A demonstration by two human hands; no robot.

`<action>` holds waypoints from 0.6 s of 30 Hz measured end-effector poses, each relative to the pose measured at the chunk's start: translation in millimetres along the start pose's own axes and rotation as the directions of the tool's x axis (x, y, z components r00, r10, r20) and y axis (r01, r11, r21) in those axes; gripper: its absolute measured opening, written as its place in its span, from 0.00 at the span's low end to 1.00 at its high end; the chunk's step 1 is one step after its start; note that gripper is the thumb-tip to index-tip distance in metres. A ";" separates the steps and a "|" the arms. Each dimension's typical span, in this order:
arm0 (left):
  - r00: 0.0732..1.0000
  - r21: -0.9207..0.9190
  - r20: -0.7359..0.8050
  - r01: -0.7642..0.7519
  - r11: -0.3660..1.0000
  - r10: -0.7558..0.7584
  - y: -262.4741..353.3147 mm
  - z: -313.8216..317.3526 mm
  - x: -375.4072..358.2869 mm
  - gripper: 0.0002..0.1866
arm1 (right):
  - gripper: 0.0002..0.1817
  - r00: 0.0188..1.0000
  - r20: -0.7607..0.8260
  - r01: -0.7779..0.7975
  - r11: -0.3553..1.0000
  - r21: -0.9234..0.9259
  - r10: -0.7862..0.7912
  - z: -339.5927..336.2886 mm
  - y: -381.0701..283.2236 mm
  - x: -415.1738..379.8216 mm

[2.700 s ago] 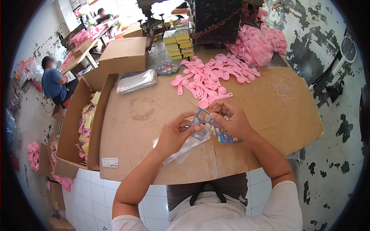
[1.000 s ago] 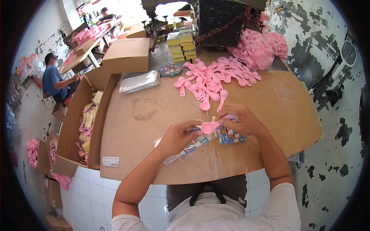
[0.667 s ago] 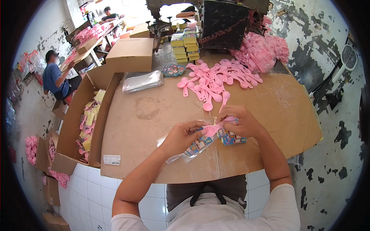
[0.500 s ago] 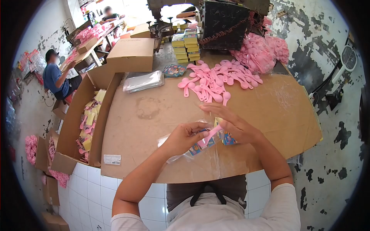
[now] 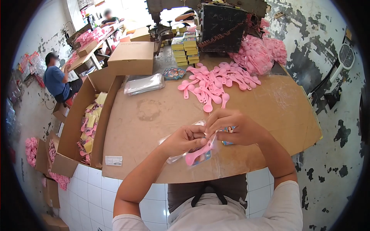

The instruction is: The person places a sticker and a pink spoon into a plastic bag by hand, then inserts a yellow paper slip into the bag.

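Observation:
My left hand and my right hand meet over the cardboard-covered table, fingers pinched at the top edge of a clear plastic bag. Inside that bag lies a pink measuring spoon, its bowl toward me, with a blue printed card partly hidden behind it. More clear plastic shows under my left hand. Printed cards lie beneath my right hand, mostly covered by it. Beyond my hands spreads a loose pile of pink spoons.
A long carton of spoon-and-card packs stands left of the table. Farther back are a closed box, a stack of clear bags, card stacks, a black machine box and bagged spoons. Two people sit at far left.
The pink spoon has gone down into the bag with its bowl now toward me. My right hand has closed from flat to a pinch. One spoon of the pile lies nearer me.

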State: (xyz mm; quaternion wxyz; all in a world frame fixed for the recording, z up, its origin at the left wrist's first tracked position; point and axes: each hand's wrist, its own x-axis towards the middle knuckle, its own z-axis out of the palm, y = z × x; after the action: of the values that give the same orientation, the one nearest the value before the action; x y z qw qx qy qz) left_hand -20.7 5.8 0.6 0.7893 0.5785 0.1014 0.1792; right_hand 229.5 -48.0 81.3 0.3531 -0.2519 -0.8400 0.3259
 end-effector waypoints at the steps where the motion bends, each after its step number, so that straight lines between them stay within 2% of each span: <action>1: 0.994 0.049 -0.080 -0.070 0.996 0.074 3.3 4.5 -0.1 0.20 | 0.11 0.997 -0.063 0.036 0.999 -0.003 -0.036 -1.4 -10.9 5.0; 2: 0.976 0.102 -0.157 -0.139 0.985 0.154 8.7 12.4 0.9 0.21 | 0.09 0.990 -0.122 0.070 0.997 -0.009 -0.071 -4.7 -21.3 9.0; 3: 0.945 0.159 -0.228 -0.202 0.966 0.235 12.4 17.5 1.7 0.21 | 0.09 0.990 -0.095 0.090 0.981 -0.173 -0.107 -8.5 -30.2 11.9; 5: 0.916 0.206 -0.279 -0.237 0.949 0.289 16.0 17.2 2.1 0.23 | 0.09 0.985 -0.032 0.131 0.867 -0.481 -0.167 -15.0 -44.0 16.8; 8: 0.901 0.313 -0.273 -0.248 0.917 0.337 17.4 19.9 -0.9 0.25 | 0.08 0.992 -0.122 -0.043 0.830 -0.556 -0.030 -22.3 -53.3 19.9; 9: 0.903 0.356 -0.256 -0.243 0.902 0.345 17.5 21.7 -2.5 0.26 | 0.06 0.987 -0.161 -0.072 0.855 -0.513 -0.014 -19.9 -51.7 19.9; 12: 0.857 0.612 -0.212 -0.258 0.748 0.469 17.2 28.2 -2.6 0.26 | 0.04 0.970 -0.239 -0.135 0.902 -0.410 0.036 -11.7 -42.8 22.8; 15: 0.839 0.664 -0.276 -0.187 0.724 0.469 15.0 27.8 -0.8 0.25 | 0.05 0.963 -0.253 -0.187 0.916 -0.356 0.098 -8.3 -38.8 23.5; 18: 0.830 0.575 -0.319 -0.215 0.789 0.458 25.7 35.4 2.9 0.23 | 0.06 0.957 -0.262 -0.207 0.928 -0.309 0.126 -5.8 -33.6 22.5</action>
State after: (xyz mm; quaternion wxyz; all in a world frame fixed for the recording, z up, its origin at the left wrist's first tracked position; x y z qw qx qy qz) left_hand -9.3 -17.2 36.1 0.5137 0.7206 0.2145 0.4133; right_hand 213.4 -53.4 118.5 0.3743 -0.4159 -0.8100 0.1756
